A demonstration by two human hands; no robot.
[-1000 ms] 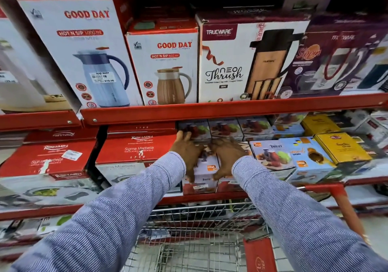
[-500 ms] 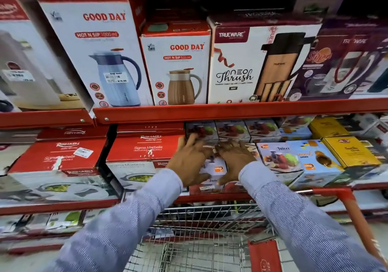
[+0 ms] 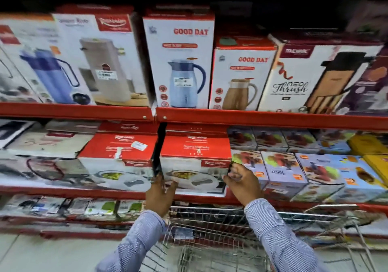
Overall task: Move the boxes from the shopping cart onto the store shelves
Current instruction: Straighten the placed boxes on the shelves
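A red-and-white casserole box (image 3: 195, 162) lies on the middle shelf (image 3: 273, 122), directly above the wire shopping cart (image 3: 210, 240). My left hand (image 3: 159, 194) presses against the box's lower left corner, with fingers reaching up into the dark gap beside it. My right hand (image 3: 243, 184) curls around the lower right corner, wedged between this box and the small juicer boxes (image 3: 281, 171) to its right. The box rests on the shelf, its front slightly over the edge. Both sleeves are blue-striped.
A matching red-and-white box (image 3: 117, 160) sits just to the left across a narrow gap. Tall flask boxes (image 3: 180, 61) line the upper shelf. Yellow boxes (image 3: 369, 145) stand far right. Flat packs (image 3: 94, 206) fill the lowest shelf. Grey floor tiles lie below.
Both hands left the juicer boxes and shifted left onto the red-and-white casserole box. The view swung left and closer to the shelves.
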